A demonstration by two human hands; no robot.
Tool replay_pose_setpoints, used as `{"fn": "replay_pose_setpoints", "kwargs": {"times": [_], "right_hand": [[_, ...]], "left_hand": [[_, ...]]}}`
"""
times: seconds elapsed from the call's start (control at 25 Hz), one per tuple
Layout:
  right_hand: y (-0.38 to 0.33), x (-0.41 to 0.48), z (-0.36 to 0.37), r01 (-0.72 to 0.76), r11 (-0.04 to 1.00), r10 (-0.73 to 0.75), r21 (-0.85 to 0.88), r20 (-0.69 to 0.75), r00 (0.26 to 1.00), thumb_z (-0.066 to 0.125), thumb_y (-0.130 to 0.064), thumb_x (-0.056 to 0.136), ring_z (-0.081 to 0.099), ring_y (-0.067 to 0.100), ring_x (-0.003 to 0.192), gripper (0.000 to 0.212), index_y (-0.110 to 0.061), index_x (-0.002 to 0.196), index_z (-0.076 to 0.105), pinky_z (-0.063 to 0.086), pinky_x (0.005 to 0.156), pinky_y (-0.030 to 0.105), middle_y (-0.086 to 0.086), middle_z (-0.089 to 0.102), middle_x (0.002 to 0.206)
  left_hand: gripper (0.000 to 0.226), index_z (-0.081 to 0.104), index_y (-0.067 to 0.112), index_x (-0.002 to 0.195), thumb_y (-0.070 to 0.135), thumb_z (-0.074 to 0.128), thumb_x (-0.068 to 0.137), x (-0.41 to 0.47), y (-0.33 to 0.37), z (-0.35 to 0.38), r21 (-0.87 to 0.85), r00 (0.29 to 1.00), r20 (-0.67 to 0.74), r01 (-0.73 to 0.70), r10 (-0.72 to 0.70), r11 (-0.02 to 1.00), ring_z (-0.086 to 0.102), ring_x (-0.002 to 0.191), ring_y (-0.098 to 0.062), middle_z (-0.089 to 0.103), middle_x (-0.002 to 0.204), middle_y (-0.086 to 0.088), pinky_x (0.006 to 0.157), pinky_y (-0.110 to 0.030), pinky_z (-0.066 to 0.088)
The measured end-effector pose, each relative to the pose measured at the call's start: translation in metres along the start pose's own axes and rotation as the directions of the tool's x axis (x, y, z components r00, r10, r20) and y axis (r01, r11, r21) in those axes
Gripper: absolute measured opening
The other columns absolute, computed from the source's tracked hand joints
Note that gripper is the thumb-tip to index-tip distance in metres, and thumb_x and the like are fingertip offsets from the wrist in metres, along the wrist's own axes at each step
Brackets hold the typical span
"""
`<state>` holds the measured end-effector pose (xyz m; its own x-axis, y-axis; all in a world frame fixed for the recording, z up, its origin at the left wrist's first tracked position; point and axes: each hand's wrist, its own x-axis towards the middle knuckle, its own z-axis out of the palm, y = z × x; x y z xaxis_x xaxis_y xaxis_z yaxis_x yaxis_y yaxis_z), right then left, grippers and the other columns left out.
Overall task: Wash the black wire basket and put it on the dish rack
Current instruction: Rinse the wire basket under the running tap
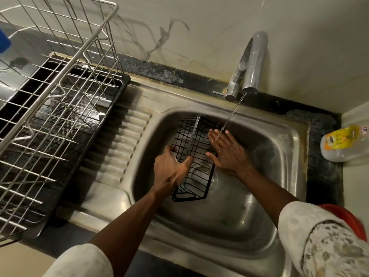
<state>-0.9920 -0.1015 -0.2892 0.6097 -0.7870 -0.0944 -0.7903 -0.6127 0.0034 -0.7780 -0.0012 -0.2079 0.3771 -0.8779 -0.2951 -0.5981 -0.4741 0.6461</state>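
The black wire basket (196,144) is held over the steel sink (283,140), long and narrow, tilted on its side. My left hand (171,168) grips its near long edge, thumb and fingers curled round the wire. My right hand (225,150) lies flat with straight fingers against the basket's right side, its fingertips under the thin stream of water from the tap (249,64). The steel wire dish rack (60,92) stands on a black tray (117,96) at the left, beside the sink.
A ribbed draining board (123,136) lies between the rack and the basin. A plastic bottle with a yellow label (345,144) lies on the dark counter at the right. A red object (347,218) shows behind my right sleeve. A tiled wall is behind the tap.
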Motion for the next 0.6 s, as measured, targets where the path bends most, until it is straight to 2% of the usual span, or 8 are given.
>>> {"fn": "replay_pose_setpoints", "kwargs": {"times": [0.16,0.24,0.32,0.44,0.52,0.6], "right_hand": [[-0.002,0.002,-0.007,0.0,0.999,-0.001,-0.036,-0.031,1.0,0.028,-0.054,0.104,0.005,0.019,0.154,0.071,-0.009,0.158,0.021,-0.005,0.126,0.038,0.009,0.017,0.165],[-0.009,-0.001,-0.006,0.018,0.999,-0.018,-0.04,-0.009,1.0,0.023,-0.055,0.104,0.004,0.023,0.155,0.072,-0.006,0.157,0.022,-0.005,0.125,0.039,0.013,0.017,0.165],[-0.015,-0.009,-0.003,0.143,0.988,-0.141,-0.061,0.04,0.989,0.019,-0.059,0.104,0.001,0.025,0.155,0.075,-0.007,0.157,0.019,-0.004,0.125,0.041,0.014,0.014,0.165],[-0.009,-0.016,-0.004,0.353,0.93,-0.345,-0.105,0.081,0.935,0.021,-0.062,0.104,0.007,0.025,0.154,0.075,-0.01,0.158,0.022,-0.004,0.125,0.04,0.013,0.019,0.163],[0.001,-0.01,-0.01,0.401,0.908,-0.39,-0.123,0.104,0.915,0.017,-0.063,0.103,0.006,0.024,0.154,0.073,-0.015,0.158,0.02,-0.003,0.125,0.041,0.009,0.018,0.163],[0.005,-0.004,-0.016,0.361,0.92,-0.351,-0.153,0.089,0.932,0.015,-0.062,0.104,0.004,0.023,0.154,0.069,-0.019,0.158,0.019,-0.002,0.125,0.043,0.006,0.015,0.164]], "left_hand": [[0.079,0.049,0.017,0.132,0.067,0.055,0.072,-0.009,-0.005,0.003,-0.046,1.0,-0.006,0.016,-0.017,0.999,0.057,0.108,-0.026,0.062,0.113,-0.008,0.095,-0.045,0.05],[0.075,0.048,0.017,0.134,0.062,0.06,0.075,-0.012,-0.008,0.004,-0.062,1.0,-0.028,-0.003,0.002,0.998,0.055,0.108,-0.025,0.06,0.115,-0.007,0.095,-0.043,0.049],[0.073,0.045,0.018,0.135,0.059,0.064,0.077,-0.016,-0.011,0.004,-0.086,0.998,-0.048,-0.044,0.04,0.995,0.054,0.109,-0.023,0.058,0.117,-0.004,0.095,-0.04,0.046],[0.08,0.043,0.02,0.133,0.068,0.056,0.07,-0.017,-0.015,0.005,-0.08,0.993,-0.057,-0.104,0.1,0.991,0.055,0.108,-0.021,0.06,0.117,-0.002,0.093,-0.036,0.043],[0.083,0.043,0.02,0.132,0.071,0.052,0.068,-0.016,-0.016,0.006,-0.07,0.992,-0.063,-0.116,0.112,0.991,0.056,0.106,-0.021,0.061,0.116,-0.004,0.093,-0.036,0.043],[0.083,0.043,0.018,0.132,0.07,0.052,0.068,-0.018,-0.018,0.007,-0.071,0.987,-0.086,-0.143,0.137,0.987,0.057,0.101,-0.02,0.061,0.112,-0.002,0.089,-0.034,0.044]]}}
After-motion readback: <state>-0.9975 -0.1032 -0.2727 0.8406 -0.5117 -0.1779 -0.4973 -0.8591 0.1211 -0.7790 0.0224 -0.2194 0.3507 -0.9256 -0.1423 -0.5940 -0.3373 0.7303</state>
